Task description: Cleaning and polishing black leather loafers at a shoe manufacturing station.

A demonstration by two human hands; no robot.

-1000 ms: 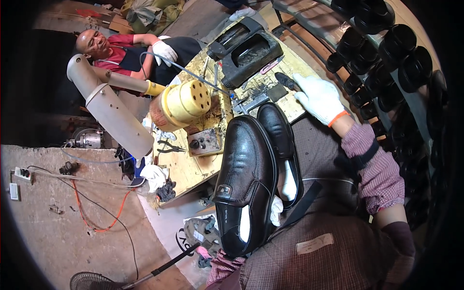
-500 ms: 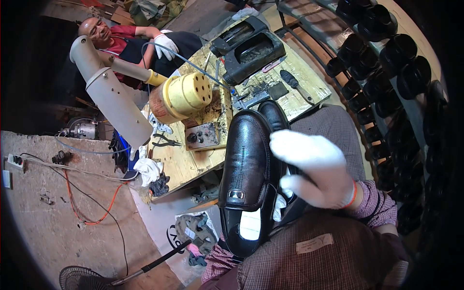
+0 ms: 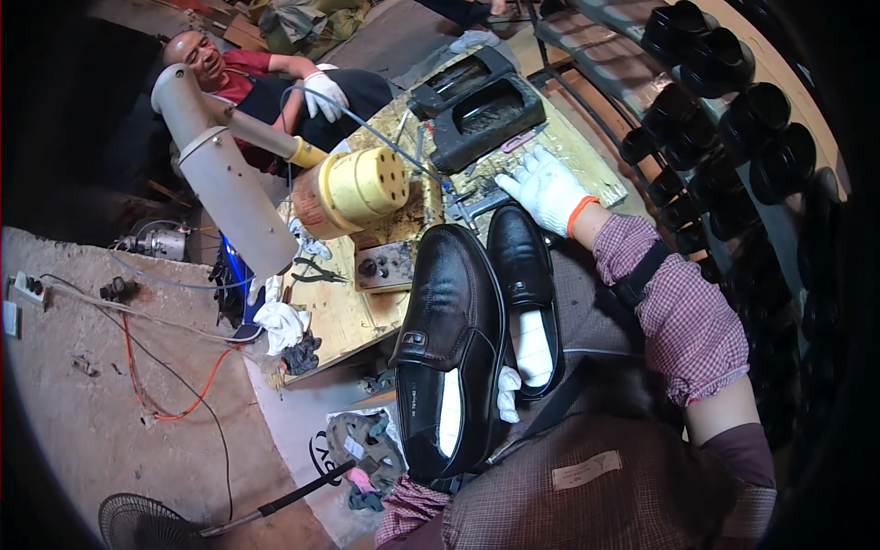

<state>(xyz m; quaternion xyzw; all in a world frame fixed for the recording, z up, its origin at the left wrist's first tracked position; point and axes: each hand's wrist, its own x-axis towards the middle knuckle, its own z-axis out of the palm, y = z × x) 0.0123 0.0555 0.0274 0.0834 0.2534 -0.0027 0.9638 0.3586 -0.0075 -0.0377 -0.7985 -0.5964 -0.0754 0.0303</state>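
Observation:
A black leather loafer [image 3: 451, 284] lies toe away from me over my lap, its pale insole patch showing. White gloved fingertips of my left hand [image 3: 507, 394] curl round its right side; the rest of that hand is hidden beneath the shoe. Close beside it, a second black loafer [image 3: 520, 261] rests on my right thigh. My right hand [image 3: 547, 194], in a white glove with an orange cuff, reaches over the bench's near right part. Its fingers look spread, covering the place of a dark-headed tool. Next to its fingertips lies a metal clamp-like tool [image 3: 478, 206].
The wooden bench [image 3: 587, 170] carries cut-open black containers [image 3: 486, 119], pliers [image 3: 316, 272], a control box [image 3: 385, 266] and a yellow-ended cylinder [image 3: 367, 188] below a grey jointed arm. Black shoes fill a rack [image 3: 724, 110] at right. Across the bench sits a person [image 3: 275, 87] wearing white gloves.
My right hand has moved from above the shoes up and forward onto the bench. The held loafer has tilted, and the second loafer is now more exposed.

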